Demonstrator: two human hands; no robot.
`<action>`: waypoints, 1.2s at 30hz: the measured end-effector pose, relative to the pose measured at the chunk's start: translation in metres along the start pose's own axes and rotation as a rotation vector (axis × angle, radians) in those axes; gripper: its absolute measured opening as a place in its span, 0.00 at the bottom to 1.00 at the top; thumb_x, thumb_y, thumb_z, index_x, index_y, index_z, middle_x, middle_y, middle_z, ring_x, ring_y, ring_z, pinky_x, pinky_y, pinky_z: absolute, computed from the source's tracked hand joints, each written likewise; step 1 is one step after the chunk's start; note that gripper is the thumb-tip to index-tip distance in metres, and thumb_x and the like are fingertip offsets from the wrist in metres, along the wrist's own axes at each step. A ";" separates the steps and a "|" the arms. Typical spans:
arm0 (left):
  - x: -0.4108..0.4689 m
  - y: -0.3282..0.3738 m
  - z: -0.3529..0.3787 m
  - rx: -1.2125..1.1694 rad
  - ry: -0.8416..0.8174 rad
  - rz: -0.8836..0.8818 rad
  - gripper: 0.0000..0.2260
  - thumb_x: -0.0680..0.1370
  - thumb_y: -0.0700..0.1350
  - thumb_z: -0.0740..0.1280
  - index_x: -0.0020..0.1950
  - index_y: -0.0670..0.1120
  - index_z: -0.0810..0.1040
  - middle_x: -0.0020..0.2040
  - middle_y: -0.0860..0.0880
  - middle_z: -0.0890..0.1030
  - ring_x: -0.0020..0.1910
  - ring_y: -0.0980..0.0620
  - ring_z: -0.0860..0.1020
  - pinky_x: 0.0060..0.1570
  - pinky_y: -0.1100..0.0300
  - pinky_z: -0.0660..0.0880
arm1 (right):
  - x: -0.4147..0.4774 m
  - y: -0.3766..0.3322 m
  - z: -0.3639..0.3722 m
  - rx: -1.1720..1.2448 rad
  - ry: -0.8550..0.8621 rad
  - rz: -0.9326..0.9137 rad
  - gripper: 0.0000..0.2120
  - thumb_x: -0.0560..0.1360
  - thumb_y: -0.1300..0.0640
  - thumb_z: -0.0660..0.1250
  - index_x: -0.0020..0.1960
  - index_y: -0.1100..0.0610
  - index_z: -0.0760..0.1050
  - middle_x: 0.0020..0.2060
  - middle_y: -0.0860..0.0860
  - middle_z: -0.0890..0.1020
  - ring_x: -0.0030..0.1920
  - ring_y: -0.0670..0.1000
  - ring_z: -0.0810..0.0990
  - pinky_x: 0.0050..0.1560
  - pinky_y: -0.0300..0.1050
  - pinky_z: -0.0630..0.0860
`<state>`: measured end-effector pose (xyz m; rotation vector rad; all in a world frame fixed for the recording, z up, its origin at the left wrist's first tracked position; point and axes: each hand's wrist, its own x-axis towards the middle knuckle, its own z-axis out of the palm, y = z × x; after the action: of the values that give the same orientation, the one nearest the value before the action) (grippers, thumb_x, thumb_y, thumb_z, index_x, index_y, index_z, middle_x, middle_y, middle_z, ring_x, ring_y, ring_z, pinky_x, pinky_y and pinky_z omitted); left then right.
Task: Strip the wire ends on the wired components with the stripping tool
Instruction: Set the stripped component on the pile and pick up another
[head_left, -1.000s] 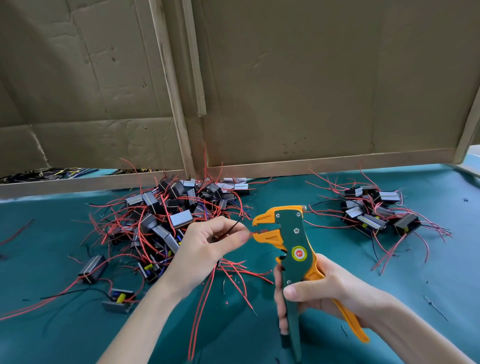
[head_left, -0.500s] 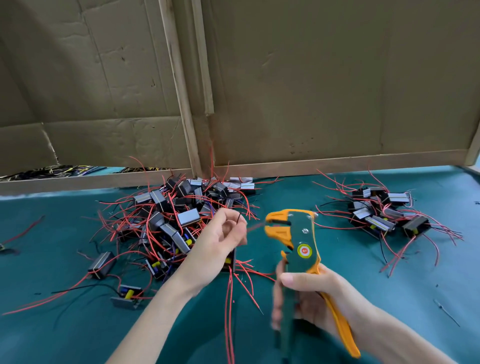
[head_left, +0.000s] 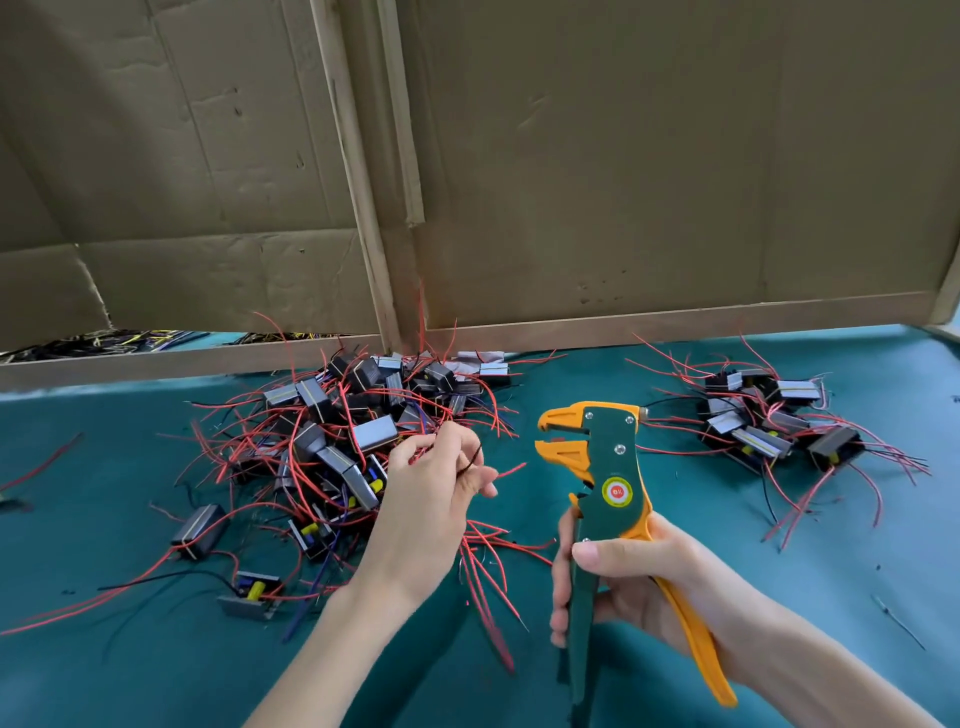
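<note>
Red-sheathed wire end (head_left: 511, 469) pinched in the tight grip of the left hand (head_left: 436, 488) above the desk (head_left: 104, 467), lying lengthwise left-to-right, aimed at the open mouth of the stripping tool (head_left: 613, 467), near yet apart, handles clasped in the right hand (head_left: 639, 577).

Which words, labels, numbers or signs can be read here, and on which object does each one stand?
No text can be read.
On the wire stripper, the round sticker: a small white mark on red, too small to read.
On the wired components: no readable label.
On the cardboard wall: no print.
</note>
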<state>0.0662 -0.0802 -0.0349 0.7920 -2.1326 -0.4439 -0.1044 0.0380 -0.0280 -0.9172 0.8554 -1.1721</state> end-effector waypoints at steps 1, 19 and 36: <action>-0.001 -0.002 0.002 0.045 -0.003 0.024 0.09 0.80 0.40 0.64 0.44 0.51 0.66 0.33 0.57 0.78 0.51 0.70 0.68 0.62 0.58 0.61 | 0.000 0.000 0.001 -0.004 0.014 0.004 0.13 0.63 0.59 0.76 0.42 0.63 0.75 0.36 0.66 0.79 0.36 0.64 0.81 0.42 0.60 0.80; 0.008 0.015 -0.019 -0.254 -0.040 0.016 0.08 0.79 0.41 0.65 0.47 0.50 0.83 0.44 0.52 0.79 0.47 0.53 0.77 0.48 0.67 0.71 | -0.003 -0.005 -0.002 -0.041 0.009 0.059 0.17 0.63 0.59 0.74 0.46 0.65 0.72 0.36 0.66 0.79 0.36 0.63 0.81 0.41 0.59 0.80; 0.010 0.029 -0.035 -0.217 -0.270 0.009 0.07 0.76 0.49 0.64 0.46 0.57 0.81 0.43 0.52 0.75 0.44 0.53 0.74 0.46 0.69 0.67 | -0.007 -0.003 -0.005 -0.168 -0.102 0.057 0.08 0.68 0.60 0.72 0.45 0.62 0.76 0.37 0.65 0.79 0.37 0.61 0.81 0.42 0.55 0.79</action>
<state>0.0772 -0.0667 0.0082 0.6266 -2.2831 -0.8012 -0.1110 0.0440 -0.0267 -1.0738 0.9010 -1.0065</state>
